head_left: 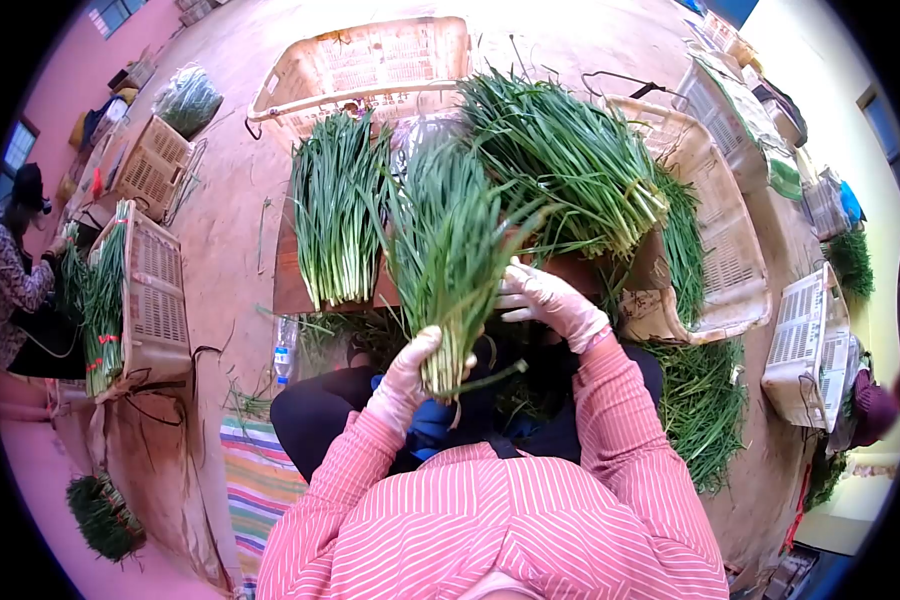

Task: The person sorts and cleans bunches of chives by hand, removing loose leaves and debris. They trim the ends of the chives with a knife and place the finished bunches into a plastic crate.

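My left hand [410, 378], in a whitish glove, is wrapped round the lower stems of a bunch of long green leaves [445, 250], held upright over my lap. One stem sticks out sideways from its base. To the right of the bunch, my gloved right hand [550, 300] has its fingers apart and holds nothing. Behind the bunch is a low brown board [286, 280]. A neat pile of greens [338, 215] lies on its left part, and a larger pile [565, 165] lies on the right with its pale stem ends toward me.
An empty crate [370, 60] stands beyond the board; another crate [725, 240] at the right holds greens. Loose greens [700, 410] cover the floor at my right. A bottle [284, 355] stands left of my knees. Another person [20, 270] sits far left beside a crate [155, 290].
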Demonstrator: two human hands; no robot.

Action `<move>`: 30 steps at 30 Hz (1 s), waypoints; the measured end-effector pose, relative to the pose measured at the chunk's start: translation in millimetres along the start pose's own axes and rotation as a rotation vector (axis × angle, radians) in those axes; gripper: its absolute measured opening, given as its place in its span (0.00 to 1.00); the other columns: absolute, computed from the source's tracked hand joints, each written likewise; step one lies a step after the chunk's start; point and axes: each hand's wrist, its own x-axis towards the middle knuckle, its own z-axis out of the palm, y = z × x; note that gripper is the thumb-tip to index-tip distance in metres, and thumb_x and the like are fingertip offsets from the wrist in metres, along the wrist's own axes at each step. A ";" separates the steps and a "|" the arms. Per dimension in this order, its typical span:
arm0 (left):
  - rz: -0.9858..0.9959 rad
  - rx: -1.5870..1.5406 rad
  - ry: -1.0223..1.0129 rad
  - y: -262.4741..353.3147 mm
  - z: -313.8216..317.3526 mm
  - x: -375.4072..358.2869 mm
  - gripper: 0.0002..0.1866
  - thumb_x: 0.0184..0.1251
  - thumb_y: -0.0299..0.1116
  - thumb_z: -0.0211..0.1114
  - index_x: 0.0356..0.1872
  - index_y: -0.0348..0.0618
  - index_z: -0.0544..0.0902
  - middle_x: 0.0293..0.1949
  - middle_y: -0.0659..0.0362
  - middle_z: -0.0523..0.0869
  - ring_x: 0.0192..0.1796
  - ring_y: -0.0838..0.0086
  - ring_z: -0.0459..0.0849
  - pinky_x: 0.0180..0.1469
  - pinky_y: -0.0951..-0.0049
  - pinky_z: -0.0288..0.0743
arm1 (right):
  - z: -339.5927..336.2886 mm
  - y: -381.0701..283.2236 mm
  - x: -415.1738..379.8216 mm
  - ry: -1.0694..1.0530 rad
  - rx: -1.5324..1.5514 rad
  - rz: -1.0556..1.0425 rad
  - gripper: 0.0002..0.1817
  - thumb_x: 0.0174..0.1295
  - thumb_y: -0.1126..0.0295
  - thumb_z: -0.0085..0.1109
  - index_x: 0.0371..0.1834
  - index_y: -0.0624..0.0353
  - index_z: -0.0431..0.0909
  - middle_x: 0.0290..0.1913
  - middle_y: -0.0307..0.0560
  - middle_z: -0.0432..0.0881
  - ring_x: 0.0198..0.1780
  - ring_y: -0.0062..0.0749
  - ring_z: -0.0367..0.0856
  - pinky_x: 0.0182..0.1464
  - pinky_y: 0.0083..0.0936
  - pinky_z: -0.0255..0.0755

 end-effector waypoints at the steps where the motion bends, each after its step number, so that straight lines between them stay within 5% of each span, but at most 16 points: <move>1: -0.013 0.035 -0.014 -7.1 -7.4 -4.8 0.28 0.66 0.43 0.60 0.60 0.34 0.71 0.53 0.47 0.80 0.45 0.62 0.86 0.45 0.59 0.84 | 4.2 5.2 3.7 -0.127 0.106 -0.035 0.38 0.62 0.47 0.58 0.70 0.55 0.60 0.61 0.45 0.74 0.56 0.36 0.77 0.56 0.38 0.72; 3: -0.045 0.155 -0.026 -15.0 -13.2 -17.3 0.27 0.63 0.39 0.64 0.57 0.32 0.72 0.45 0.50 0.83 0.44 0.62 0.86 0.48 0.61 0.82 | 9.6 18.4 8.0 -0.289 0.300 -0.180 0.35 0.61 0.45 0.59 0.67 0.52 0.65 0.61 0.43 0.74 0.59 0.36 0.75 0.58 0.40 0.71; 6: -0.134 0.287 -0.025 -6.6 8.3 -33.1 0.27 0.61 0.36 0.67 0.59 0.37 0.71 0.49 0.53 0.81 0.46 0.67 0.83 0.49 0.65 0.79 | 10.6 21.7 15.6 -0.254 0.386 -0.204 0.35 0.60 0.44 0.59 0.66 0.53 0.67 0.60 0.43 0.76 0.58 0.36 0.75 0.60 0.39 0.70; 8: -0.114 0.358 -0.026 -5.5 6.6 -35.4 0.27 0.61 0.36 0.67 0.60 0.37 0.71 0.49 0.53 0.81 0.47 0.68 0.82 0.50 0.66 0.78 | 43.3 -7.0 -1.1 0.070 0.380 -0.225 0.36 0.59 0.43 0.59 0.64 0.55 0.68 0.58 0.44 0.77 0.57 0.36 0.75 0.61 0.37 0.70; 12: -0.071 0.646 -0.025 -2.1 -6.2 -30.0 0.28 0.60 0.35 0.68 0.60 0.38 0.71 0.51 0.56 0.80 0.50 0.72 0.79 0.54 0.69 0.74 | 49.0 -11.2 3.1 0.066 0.491 -0.161 0.36 0.60 0.41 0.57 0.63 0.58 0.70 0.57 0.45 0.78 0.56 0.36 0.76 0.62 0.36 0.68; 13: -0.056 0.715 -0.021 -2.3 -10.3 -27.4 0.28 0.60 0.35 0.68 0.60 0.38 0.71 0.52 0.56 0.80 0.50 0.73 0.78 0.55 0.70 0.73 | 44.7 -16.6 11.8 -0.087 0.477 -0.106 0.38 0.59 0.39 0.57 0.63 0.58 0.70 0.58 0.45 0.77 0.57 0.38 0.75 0.62 0.36 0.69; 14: -0.045 0.993 -0.091 -1.5 -16.8 -21.1 0.29 0.58 0.35 0.69 0.60 0.37 0.71 0.52 0.59 0.79 0.53 0.77 0.74 0.58 0.73 0.68 | 43.2 -15.5 11.6 -0.035 0.436 -0.161 0.38 0.59 0.39 0.57 0.63 0.57 0.70 0.58 0.45 0.77 0.57 0.38 0.75 0.61 0.37 0.69; 19: 0.013 0.912 -0.089 5.4 14.0 -29.4 0.28 0.55 0.33 0.70 0.57 0.37 0.73 0.49 0.59 0.81 0.50 0.76 0.75 0.56 0.73 0.70 | 60.6 -42.1 4.1 -0.141 0.534 -0.179 0.32 0.61 0.46 0.60 0.63 0.53 0.70 0.54 0.46 0.80 0.52 0.37 0.80 0.56 0.39 0.75; 22: -0.057 0.883 -0.104 8.7 14.0 -26.4 0.28 0.53 0.34 0.71 0.56 0.37 0.74 0.47 0.60 0.81 0.49 0.77 0.76 0.54 0.73 0.71 | 69.1 -48.4 4.9 -0.069 0.485 -0.175 0.25 0.63 0.50 0.57 0.56 0.54 0.76 0.46 0.46 0.84 0.42 0.37 0.84 0.45 0.35 0.82; 29: -0.052 0.843 -0.140 10.2 7.0 -20.3 0.30 0.53 0.36 0.72 0.57 0.38 0.74 0.47 0.60 0.81 0.48 0.78 0.76 0.53 0.73 0.71 | 76.5 -57.6 6.2 -0.010 0.376 -0.284 0.21 0.64 0.59 0.54 0.56 0.57 0.76 0.51 0.44 0.82 0.48 0.32 0.82 0.52 0.34 0.79; 30: -0.041 0.834 -0.139 8.9 6.5 -19.8 0.30 0.53 0.36 0.72 0.58 0.38 0.73 0.47 0.60 0.81 0.48 0.78 0.76 0.53 0.72 0.71 | 61.6 -48.5 19.3 -0.175 0.461 -0.251 0.23 0.66 0.58 0.53 0.61 0.58 0.72 0.58 0.44 0.77 0.57 0.31 0.77 0.60 0.32 0.73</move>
